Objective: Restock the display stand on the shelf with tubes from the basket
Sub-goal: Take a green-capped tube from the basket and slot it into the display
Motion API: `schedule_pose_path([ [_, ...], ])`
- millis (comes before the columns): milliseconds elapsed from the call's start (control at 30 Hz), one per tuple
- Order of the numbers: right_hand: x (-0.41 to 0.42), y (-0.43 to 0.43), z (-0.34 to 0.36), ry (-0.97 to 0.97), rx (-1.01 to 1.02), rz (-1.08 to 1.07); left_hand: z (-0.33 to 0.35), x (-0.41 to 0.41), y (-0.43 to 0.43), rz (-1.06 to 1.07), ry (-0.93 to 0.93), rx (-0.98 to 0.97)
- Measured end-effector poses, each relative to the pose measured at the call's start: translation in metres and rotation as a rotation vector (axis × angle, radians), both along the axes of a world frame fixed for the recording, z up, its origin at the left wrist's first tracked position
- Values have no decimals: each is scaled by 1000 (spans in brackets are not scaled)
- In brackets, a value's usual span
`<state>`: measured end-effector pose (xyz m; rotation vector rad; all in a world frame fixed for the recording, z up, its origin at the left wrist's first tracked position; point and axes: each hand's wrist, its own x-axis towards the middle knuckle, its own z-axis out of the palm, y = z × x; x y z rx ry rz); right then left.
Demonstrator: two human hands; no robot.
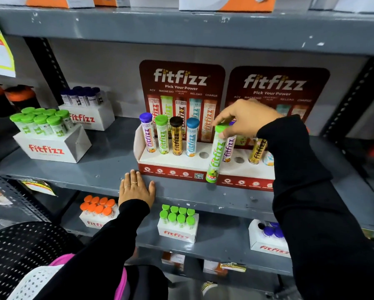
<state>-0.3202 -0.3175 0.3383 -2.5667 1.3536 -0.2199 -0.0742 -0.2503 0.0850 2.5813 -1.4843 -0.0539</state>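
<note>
Two red-and-white fitfizz display stands sit side by side on the grey shelf. The left stand [171, 164] holds several upright tubes with purple, green, brown and blue caps, and its rightmost hole [204, 155] is empty. My right hand [244, 118] grips a green-capped tube [215, 154] by its cap, upright in front of the stands where they meet. The right stand [246, 180] shows a purple tube [228, 149], an empty hole [239, 160] and a gold tube [257, 151]; my sleeve hides the rest. My left hand [136, 189] lies flat on the shelf's front edge. The black perforated basket [19, 252] is at lower left.
White fitfizz boxes of green-capped tubes [52, 135] and dark-capped tubes [86, 109] stand on the same shelf to the left. The shelf below carries boxes with orange [98, 210], green [177, 221] and purple caps [270, 237]. An upper shelf [181, 27] overhangs the stands.
</note>
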Motion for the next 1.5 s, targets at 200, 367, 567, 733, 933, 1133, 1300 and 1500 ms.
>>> schedule_pose_path([
  [200,-31,-11,-1,-26,-49,-217,4,-2,3,-2,19,-22],
  [367,-41,-18,-16,-94,-92,-420,6,-2,2,3,17,-19],
  [567,-40,-19,-29,-175,-107,-475,4,-2,1,13,13,-5],
  [733,-38,-22,-36,-169,-113,-462,4,-2,2,14,7,-2],
  [933,-39,-32,-40,-75,-125,-418,4,-1,2,16,10,9],
  [1133,-34,-36,-44,-17,-114,-364,4,-2,2,17,9,19],
  [1300,-23,-23,-39,5,-233,-314,5,-4,2,21,15,3],
  [1500,63,3,-53,-147,-405,-12,6,-3,8,-4,52,-34],
])
